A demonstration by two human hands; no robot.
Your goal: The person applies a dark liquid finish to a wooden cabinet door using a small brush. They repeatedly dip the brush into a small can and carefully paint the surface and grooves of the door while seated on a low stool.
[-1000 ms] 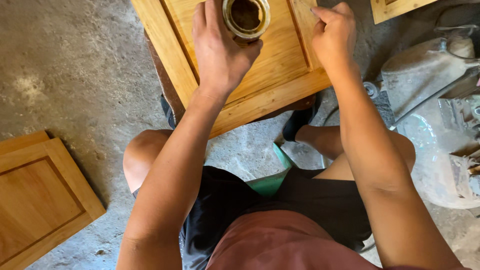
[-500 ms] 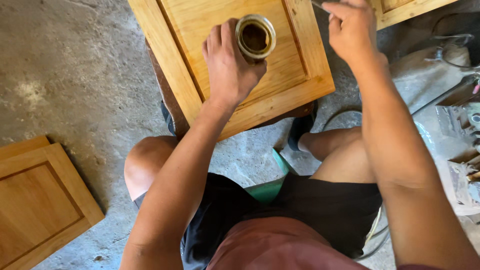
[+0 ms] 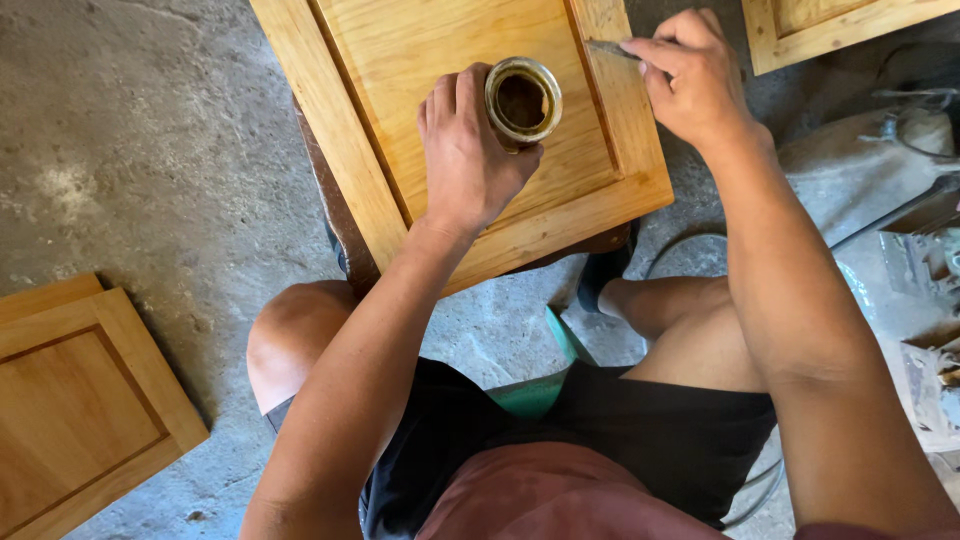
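While both hands work over one wooden door panel (image 3: 400,120):
Left hand (image 3: 465,160): curled around one open tin (image 3: 523,100) above the panel.
Right hand (image 3: 695,80): pinching one thin tool (image 3: 608,47) on the frame.
Panels: three.

We saw a honey-yellow wooden door panel (image 3: 420,60) with pale straight grain running along its frame. The small tin (image 3: 523,99) had a dull brass-coloured rim stained brown, and its contents were dark brown. A second panel (image 3: 80,400) on the floor looked deeper, an orange-brown, with faint grain lines. The concrete floor (image 3: 150,150) was mottled grey with lighter chalky patches. The shorts (image 3: 660,440) were black, the shirt (image 3: 560,500) a faded brick red, and the low seat (image 3: 530,395) green.
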